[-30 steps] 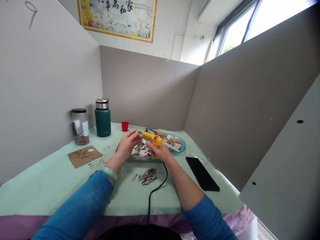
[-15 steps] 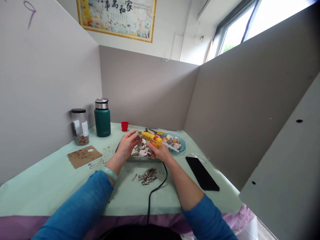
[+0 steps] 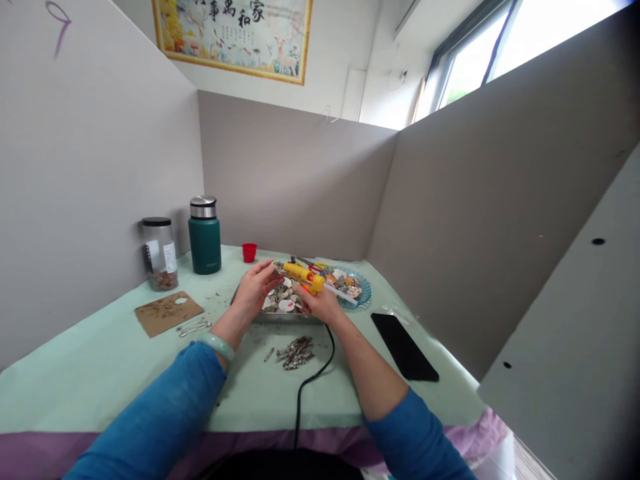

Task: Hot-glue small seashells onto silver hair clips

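Note:
My right hand is wrapped round a yellow hot glue gun, its nozzle pointing left and a pale glue stick jutting from its back. At the nozzle, my left hand pinches a small greenish piece, too small to make out its kind. Below both hands lies a metal tray heaped with small round pieces, partly hidden by the hands. Nearer to me is a loose pile of metal pin backs. A black cord runs from under the right hand to the table's front edge.
A blue glass dish of small pieces and red-handled scissors lie beyond the right hand. Farther left stand a green flask, a clear jar and a red cup. Cardboard lies left, a black phone-like slab right.

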Demonstrator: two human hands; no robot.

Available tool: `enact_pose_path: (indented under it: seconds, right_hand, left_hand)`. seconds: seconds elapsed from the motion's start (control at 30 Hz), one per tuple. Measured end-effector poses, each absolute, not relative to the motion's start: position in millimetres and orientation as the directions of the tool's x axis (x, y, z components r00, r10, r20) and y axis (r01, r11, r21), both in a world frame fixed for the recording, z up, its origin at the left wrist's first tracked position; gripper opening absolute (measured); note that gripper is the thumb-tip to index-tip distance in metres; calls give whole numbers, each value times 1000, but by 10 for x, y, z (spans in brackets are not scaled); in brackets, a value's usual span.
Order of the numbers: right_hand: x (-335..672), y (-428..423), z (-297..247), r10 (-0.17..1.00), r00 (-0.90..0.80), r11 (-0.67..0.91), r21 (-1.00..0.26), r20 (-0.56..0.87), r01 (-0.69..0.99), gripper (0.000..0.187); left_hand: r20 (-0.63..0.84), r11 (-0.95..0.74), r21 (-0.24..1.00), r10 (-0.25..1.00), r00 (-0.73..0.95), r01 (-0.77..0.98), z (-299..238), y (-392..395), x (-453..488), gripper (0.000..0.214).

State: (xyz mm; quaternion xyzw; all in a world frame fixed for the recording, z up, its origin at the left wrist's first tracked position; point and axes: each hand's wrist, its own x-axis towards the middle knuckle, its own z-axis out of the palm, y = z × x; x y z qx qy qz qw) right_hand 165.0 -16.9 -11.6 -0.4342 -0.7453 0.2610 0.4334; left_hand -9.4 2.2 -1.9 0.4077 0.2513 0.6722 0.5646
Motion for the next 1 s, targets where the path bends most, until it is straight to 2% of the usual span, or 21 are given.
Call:
enact_pose_path:
  seconds: [0.57,1.0]
  right_hand:
    - [1661,-176,-99,858,-238,511,-712,455,482,46]
    - [1648,-176,-101,852,-245,518,-672,463,530,39]
  left_hand:
    - [261,-239,789,964,-44,-565,-21,35,-98,29]
    - [273,-243,801,962,-28,-546,-34,41,-110,34]
